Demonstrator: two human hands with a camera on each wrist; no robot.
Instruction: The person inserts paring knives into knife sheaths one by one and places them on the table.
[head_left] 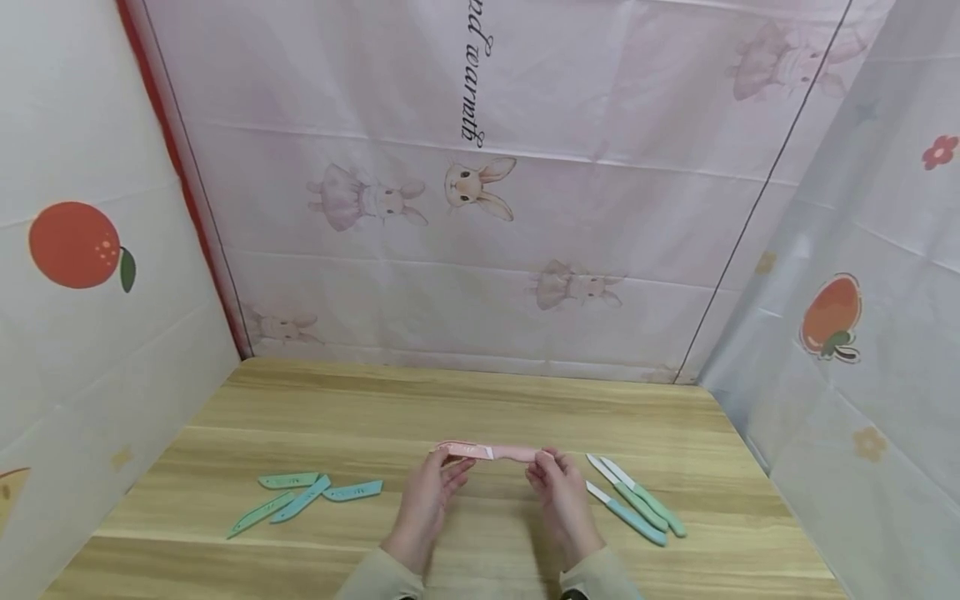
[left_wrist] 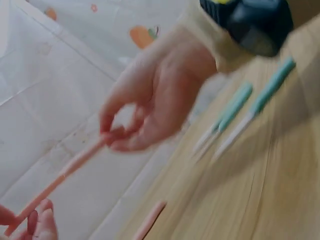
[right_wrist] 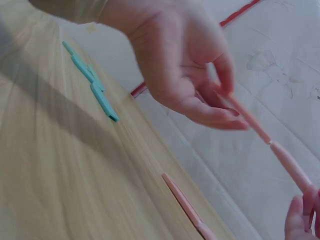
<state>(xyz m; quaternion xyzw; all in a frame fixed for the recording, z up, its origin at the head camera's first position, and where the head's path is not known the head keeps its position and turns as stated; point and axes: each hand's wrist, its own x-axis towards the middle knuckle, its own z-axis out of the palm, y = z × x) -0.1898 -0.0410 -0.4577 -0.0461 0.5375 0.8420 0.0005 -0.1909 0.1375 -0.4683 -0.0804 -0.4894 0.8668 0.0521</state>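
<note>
My left hand [head_left: 427,496] pinches the pink sheath [head_left: 465,451] of a small paring knife. My right hand [head_left: 564,500] holds the end of that knife's pink handle [head_left: 513,453] between thumb and fingers. Sheath and handle are in line, raised above the wooden table; a sliver of white shows where they meet, and the rest of the blade is hidden. Below them, another long pink piece [right_wrist: 182,200] lies on the table, partly cut off in both wrist views.
Several green and blue sheaths [head_left: 300,500] lie loosely grouped on the table's left. On the right are two green knives [head_left: 656,506] and a blue knife [head_left: 637,522], blades bare and pointing away. Printed cloths [head_left: 420,317] enclose the table [head_left: 480,400] behind and at both sides.
</note>
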